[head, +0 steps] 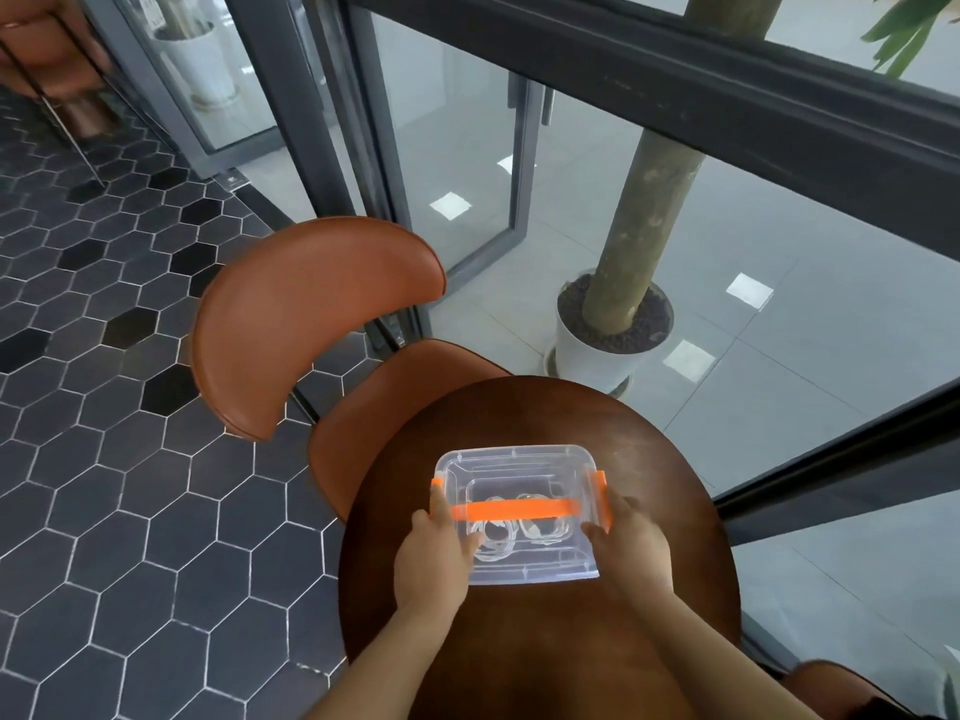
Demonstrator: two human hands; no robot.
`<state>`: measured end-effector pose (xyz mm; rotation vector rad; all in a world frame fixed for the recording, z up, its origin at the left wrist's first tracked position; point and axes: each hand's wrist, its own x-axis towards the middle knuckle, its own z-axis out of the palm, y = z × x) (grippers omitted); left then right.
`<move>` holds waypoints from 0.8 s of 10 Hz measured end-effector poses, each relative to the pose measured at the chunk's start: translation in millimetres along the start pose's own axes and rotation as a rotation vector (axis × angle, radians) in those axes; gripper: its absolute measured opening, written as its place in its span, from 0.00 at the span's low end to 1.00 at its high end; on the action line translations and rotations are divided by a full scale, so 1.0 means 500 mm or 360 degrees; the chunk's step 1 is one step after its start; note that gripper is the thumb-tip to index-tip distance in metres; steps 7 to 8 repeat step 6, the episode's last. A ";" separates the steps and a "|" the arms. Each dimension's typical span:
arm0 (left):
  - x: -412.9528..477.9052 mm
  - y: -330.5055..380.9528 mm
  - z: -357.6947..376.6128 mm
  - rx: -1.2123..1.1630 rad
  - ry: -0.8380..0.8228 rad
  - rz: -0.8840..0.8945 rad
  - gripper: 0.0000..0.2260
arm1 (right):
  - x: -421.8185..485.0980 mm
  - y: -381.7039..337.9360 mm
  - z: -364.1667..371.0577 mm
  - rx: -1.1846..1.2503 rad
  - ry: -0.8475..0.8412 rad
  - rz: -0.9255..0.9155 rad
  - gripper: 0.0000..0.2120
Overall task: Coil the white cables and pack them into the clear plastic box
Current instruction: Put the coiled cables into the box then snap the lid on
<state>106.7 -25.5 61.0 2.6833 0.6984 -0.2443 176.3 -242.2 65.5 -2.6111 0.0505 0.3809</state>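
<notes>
So the clear plastic box (519, 457) is sitting lid-on in the middle of the round wooden table (519, 662), right in front of the person. Through the lid you can see the white cables (493, 540) already coiled up inside, two loops side by side. An orange handle (514, 510) lies flat across the lid.

The bit that matters: the box's long axis runs left to right across the person, and the orange latches are on its two short ends. That puts the left latch (437, 483) right at the left hand (434, 558) and the right latch (600, 485) at the right hand (631, 537). Neither hand is nearer, it's dead centre between them. Each hand grips its own end, thumb over the lid edge and fingers against the latch (the lower fingers are hidden, so can't say how they curl).

My read is the packing is done and it's just the latches left. I can't tell whether they're snapped down yet. If not, it's an inward squeeze from both sides at once.

Beyond the table there's a brown leather chair (311, 314), then glass with a potted tree (613, 350) behind it.
</notes>
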 end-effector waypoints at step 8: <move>-0.026 0.010 -0.052 0.0131 -0.0047 -0.0095 0.35 | -0.015 -0.046 -0.036 -0.0407 -0.0007 -0.0258 0.22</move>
